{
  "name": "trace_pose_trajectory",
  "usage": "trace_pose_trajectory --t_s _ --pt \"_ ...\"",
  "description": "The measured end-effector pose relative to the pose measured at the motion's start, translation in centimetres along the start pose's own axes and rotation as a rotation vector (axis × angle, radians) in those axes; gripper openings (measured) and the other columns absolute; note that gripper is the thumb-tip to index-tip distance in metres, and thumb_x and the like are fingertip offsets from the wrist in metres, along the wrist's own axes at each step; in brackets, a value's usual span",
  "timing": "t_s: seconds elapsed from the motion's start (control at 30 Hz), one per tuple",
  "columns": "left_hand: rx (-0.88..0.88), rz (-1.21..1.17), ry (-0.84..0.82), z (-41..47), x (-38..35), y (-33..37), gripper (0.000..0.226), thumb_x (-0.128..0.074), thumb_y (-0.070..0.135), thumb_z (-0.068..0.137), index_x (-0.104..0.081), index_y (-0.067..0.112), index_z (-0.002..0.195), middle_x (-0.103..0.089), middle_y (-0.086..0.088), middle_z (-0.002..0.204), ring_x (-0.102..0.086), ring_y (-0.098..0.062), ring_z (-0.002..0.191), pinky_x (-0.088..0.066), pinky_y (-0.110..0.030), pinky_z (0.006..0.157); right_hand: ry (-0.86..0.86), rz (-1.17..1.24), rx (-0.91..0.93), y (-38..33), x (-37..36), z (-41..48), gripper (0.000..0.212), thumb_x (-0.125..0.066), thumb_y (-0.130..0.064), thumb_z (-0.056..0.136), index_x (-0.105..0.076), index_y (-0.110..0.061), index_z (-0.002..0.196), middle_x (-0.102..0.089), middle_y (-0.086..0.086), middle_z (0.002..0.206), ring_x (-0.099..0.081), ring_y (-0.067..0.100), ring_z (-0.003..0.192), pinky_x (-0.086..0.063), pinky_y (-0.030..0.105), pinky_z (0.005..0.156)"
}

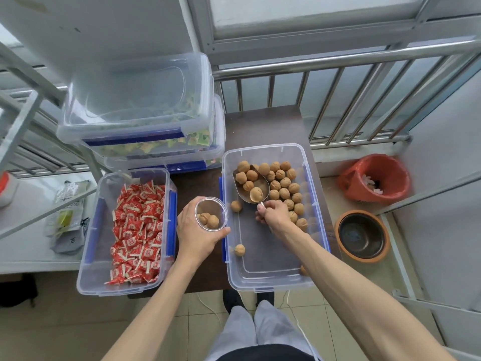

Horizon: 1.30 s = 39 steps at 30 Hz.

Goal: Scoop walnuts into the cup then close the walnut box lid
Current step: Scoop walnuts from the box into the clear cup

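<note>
While both hands work over the dark table, walnuts get scooped.

Seen from the head camera, the left hand has its grip wrapped around a clear cup holding a few walnuts, just beside the open walnut box. The right hand is closed on the handle of a metal scoop loaded with walnuts, inside the box. A box of red candies sits to the left.
</note>
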<state>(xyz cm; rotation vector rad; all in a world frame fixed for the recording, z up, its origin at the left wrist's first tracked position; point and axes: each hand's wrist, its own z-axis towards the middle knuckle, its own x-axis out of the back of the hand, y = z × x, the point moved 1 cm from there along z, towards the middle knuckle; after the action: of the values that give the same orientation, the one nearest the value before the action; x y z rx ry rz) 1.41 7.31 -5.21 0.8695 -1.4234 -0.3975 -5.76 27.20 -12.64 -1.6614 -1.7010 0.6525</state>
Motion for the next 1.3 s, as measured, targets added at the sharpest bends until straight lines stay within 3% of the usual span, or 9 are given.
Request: trace_pose_trajectory --t_s 0.2,0.3,0.4,0.5,0.63,0.73,0.93,1.07,1.3 --pt "0.013 -0.009 -0.013 0.0 0.1 0.0 0.088 -0.096 0.027 0.06 -0.049 0.026 0.134 -0.048 0.014 0.124 -0.045 -0.016 0.123 -0.044 -0.041 0.102 0.023 -0.002 0.059 -0.4 0.6 -0.4 0.01 -0.06 -0.007 0.093 -0.063 -0.006 0.084 -0.062 0.014 0.08 -0.057 0.018 0.058 -0.051 0.025 0.056" --pt "0.036 -0.033 -0.025 0.0 0.1 -0.1 0.088 -0.096 0.026 0.06 -0.048 0.027 0.134 -0.047 0.014 0.123 -0.042 -0.012 0.121 -0.043 -0.039 0.102 -0.002 -0.034 0.113 -0.7 1.8 -1.9 0.008 -0.06 -0.007 0.093 -0.064 -0.005 0.087 -0.062 0.011 0.074 -0.056 0.02 0.06 -0.052 0.029 0.06" --pt "0.061 -0.061 -0.027 -0.1 0.1 0.0 0.089 -0.095 0.025 0.061 -0.047 0.026 0.137 -0.047 0.013 0.125 -0.04 -0.011 0.123 -0.04 -0.038 0.104 -0.055 -0.09 0.182 -1.7 3.6 -3.9 0.011 -0.058 -0.009 0.095 -0.065 -0.006 0.087 -0.064 0.008 0.073 -0.056 0.012 0.056 -0.05 0.019 0.051" --pt "0.074 -0.075 -0.018 -0.2 0.0 0.1 0.089 -0.095 0.025 0.062 -0.048 0.024 0.138 -0.051 0.007 0.131 -0.039 -0.009 0.121 -0.042 -0.041 0.105 -0.093 -0.085 0.237 -2.5 5.3 -5.4 0.017 -0.059 -0.009 0.095 -0.067 -0.012 0.081 -0.064 0.007 0.07 -0.054 0.004 0.047 -0.047 0.021 0.051" --pt "0.048 -0.04 -0.007 -0.1 0.1 0.2 0.088 -0.096 0.028 0.06 -0.05 0.024 0.135 -0.056 0.002 0.133 -0.047 -0.021 0.127 -0.043 -0.043 0.106 -0.222 -0.113 0.265 -3.3 7.6 -6.6 0.016 -0.059 -0.009 0.096 -0.068 0.004 0.091 -0.064 0.009 0.072 -0.053 0.011 0.054 -0.044 0.018 0.051" --pt "0.036 0.003 -0.007 0.1 0.0 0.1 0.089 -0.096 0.031 0.058 -0.052 0.023 0.135 -0.058 0.001 0.133 -0.049 -0.023 0.128 -0.039 -0.041 0.107 -0.367 -0.227 0.271 -4.2 9.3 -6.9 0.016 -0.061 -0.008 0.094 -0.068 0.006 0.092 -0.065 0.004 0.069 -0.054 0.017 0.062 -0.045 0.022 0.056" --pt "-0.031 0.051 -0.017 0.5 -0.3 -0.1 0.081 -0.091 0.041 0.056 -0.057 0.029 0.127 -0.06 0.008 0.126 -0.052 -0.016 0.124 -0.038 -0.039 0.106 -0.579 -0.607 0.286 -7.7 8.6 -6.8 0.015 -0.065 -0.018 0.092 -0.07 -0.016 0.078 -0.066 0.001 0.069 -0.055 0.011 0.057 -0.046 0.025 0.055" --pt "-0.111 0.057 -0.007 0.4 0.0 0.8 0.073 -0.091 0.038 0.06 -0.058 0.028 0.124 -0.058 0.011 0.124 -0.046 -0.006 0.119 -0.028 -0.027 0.099 -0.558 -0.838 0.326 -10.3 6.8 -7.0 0.019 -0.065 -0.018 0.089 -0.068 -0.02 0.071 -0.066 -0.004 0.063 -0.056 0.015 0.054 -0.045 0.024 0.052" --pt "-0.113 0.059 -0.021 0.3 0.2 1.2 0.072 -0.089 0.029 0.062 -0.056 0.027 0.125 -0.056 0.008 0.125 -0.042 -0.007 0.118 -0.025 -0.025 0.096 -0.462 -1.211 0.372 -15.2 3.3 -8.7 0.028 -0.064 -0.027 0.086 -0.069 -0.011 0.064 -0.064 -0.001 0.058 -0.061 0.018 0.057 -0.046 0.027 0.053"
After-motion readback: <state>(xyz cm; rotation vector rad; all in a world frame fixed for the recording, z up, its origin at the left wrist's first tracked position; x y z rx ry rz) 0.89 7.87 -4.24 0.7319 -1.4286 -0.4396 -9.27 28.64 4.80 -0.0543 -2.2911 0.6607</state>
